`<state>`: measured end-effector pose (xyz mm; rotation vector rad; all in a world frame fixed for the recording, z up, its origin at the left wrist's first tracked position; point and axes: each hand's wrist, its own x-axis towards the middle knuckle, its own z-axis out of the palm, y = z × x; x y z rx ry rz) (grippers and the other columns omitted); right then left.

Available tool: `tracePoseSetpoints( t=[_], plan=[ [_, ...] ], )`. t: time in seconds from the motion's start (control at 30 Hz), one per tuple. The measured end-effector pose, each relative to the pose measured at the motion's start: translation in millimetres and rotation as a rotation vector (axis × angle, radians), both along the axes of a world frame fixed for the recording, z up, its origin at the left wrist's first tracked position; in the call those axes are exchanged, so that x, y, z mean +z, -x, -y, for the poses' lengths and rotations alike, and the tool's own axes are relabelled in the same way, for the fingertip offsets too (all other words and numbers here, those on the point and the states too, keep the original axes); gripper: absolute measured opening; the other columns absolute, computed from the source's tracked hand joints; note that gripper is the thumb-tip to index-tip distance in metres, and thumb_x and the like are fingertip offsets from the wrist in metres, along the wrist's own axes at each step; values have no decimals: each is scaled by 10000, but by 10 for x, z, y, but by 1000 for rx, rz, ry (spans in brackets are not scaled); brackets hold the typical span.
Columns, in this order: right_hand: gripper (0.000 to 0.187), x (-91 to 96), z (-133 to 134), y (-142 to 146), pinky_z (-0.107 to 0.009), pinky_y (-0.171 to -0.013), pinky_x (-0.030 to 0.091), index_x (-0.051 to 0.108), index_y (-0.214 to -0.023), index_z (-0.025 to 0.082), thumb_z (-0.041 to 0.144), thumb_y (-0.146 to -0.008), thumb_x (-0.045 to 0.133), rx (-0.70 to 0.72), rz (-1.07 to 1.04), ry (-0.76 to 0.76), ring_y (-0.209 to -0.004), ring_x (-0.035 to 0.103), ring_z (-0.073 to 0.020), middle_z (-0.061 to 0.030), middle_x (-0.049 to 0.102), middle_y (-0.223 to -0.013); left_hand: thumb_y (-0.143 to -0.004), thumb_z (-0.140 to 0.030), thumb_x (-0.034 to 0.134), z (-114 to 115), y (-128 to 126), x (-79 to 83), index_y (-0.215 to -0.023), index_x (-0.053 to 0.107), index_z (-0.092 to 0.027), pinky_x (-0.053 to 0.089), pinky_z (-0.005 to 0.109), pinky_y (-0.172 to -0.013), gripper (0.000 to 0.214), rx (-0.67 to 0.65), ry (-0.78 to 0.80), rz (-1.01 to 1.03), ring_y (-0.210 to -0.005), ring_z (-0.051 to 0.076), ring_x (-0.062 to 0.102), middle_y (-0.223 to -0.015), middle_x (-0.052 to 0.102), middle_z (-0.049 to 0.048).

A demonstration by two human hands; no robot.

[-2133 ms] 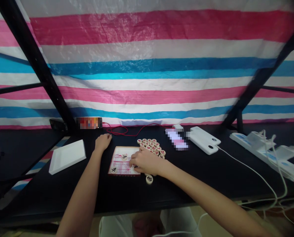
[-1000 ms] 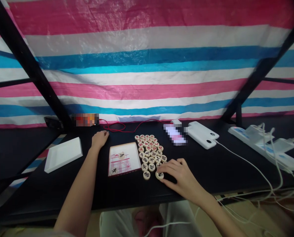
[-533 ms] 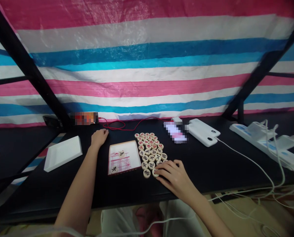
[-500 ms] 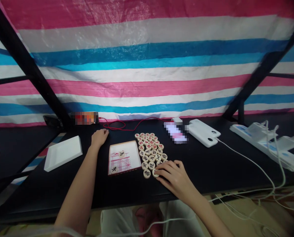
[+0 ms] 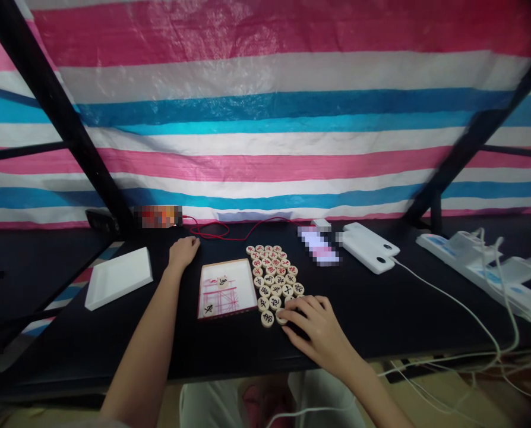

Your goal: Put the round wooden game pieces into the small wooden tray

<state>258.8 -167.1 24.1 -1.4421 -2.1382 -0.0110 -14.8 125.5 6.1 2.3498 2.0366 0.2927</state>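
Rows of round wooden Chinese chess pieces point(image 5: 275, 290), with red characters at the far end and black ones nearer me, lie on the black table. My right hand point(image 5: 314, 330) is at the near right corner of this group, its thumb and fingertips closed around one chess piece point(image 5: 281, 317) whose face is mostly covered. Left of the rows stands a shallow open box point(image 5: 243, 276) with a printed board inside; two black-lettered pieces point(image 5: 222, 282) lie in it. Beyond the box's left side, my left hand point(image 5: 184, 252) rests on the table with fingers curled in, apparently around nothing.
A white box lid point(image 5: 119, 278) lies at the left. Behind the pieces are a blurred-out phone point(image 5: 319, 245), a red cable point(image 5: 212, 232) and a small white block point(image 5: 321, 225). To the right sit white power banks point(image 5: 369, 246) and a power strip point(image 5: 474, 267) with trailing white cables.
The camera view has tilted slightly, shifting everything a little in the picture. My right hand stays at the same piece, and my left hand keeps its place.
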Motion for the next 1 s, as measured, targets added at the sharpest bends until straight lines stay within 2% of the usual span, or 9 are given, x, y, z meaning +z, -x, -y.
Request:
tracePoseSetpoints(
  t=[0.17, 0.27, 0.37, 0.5, 0.6, 0.8, 1.0],
  plan=[
    [217, 205, -86, 192, -340, -836, 285, 601, -1040, 260, 195, -919, 433, 74, -34, 44, -951, 500, -168, -29, 617, -1010, -869, -436, 266, 9, 1, 6, -993, 655, -202, 453, 343, -755, 470, -8, 4, 11, -927, 279, 616, -984, 674, 130],
    [190, 364, -282, 395, -335, -879, 270, 595, -1032, 269, 219, -919, 451, 173, 56, 58, -975, 488, -158, -5, 613, -1029, -868, -435, 263, 13, 2, 5, -973, 659, -203, 454, 344, -748, 471, -9, -1, 9, -920, 280, 618, -976, 675, 130],
    [197, 453, -561, 613, -335, -879, 278, 579, -1059, 246, 203, -913, 453, 247, 199, 54, -1004, 472, -169, -22, 595, -1078, -870, -435, 256, 18, 0, 6, -988, 656, -205, 457, 340, -738, 476, -3, -2, 8, -917, 281, 621, -977, 676, 130],
    [200, 410, -903, 840, -332, -830, 312, 581, -1060, 220, 203, -866, 534, 345, 339, 38, -998, 476, -187, -35, 587, -1087, -869, -431, 262, 21, -3, 11, -999, 654, -206, 457, 327, -737, 470, -4, -8, 8, -915, 273, 626, -974, 680, 129],
    [203, 345, -1044, 932, -326, -820, 324, 594, -1050, 233, 218, -849, 568, 421, 380, 49, -984, 490, -184, -19, 596, -1064, -870, -433, 256, 17, -3, 12, -989, 657, -208, 458, 330, -732, 475, -12, -13, 13, -907, 275, 628, -960, 682, 127],
    [208, 335, -1096, 974, -327, -814, 342, 612, -1019, 223, 319, -834, 607, 434, 411, 88, -985, 497, -186, -13, 604, -1050, -871, -438, 259, 15, -4, 13, -986, 660, -210, 455, 329, -754, 475, -9, -12, 16, -926, 269, 623, -971, 679, 125],
    [209, 315, -1119, 980, -327, -835, 339, 606, -1030, 240, 317, -835, 598, 464, 412, 21, -1028, 454, -194, -28, 565, -1114, -870, -438, 256, 19, -2, 17, -977, 662, -205, 453, 336, -755, 480, -8, -7, 15, -928, 280, 620, -972, 675, 131]
  ],
)
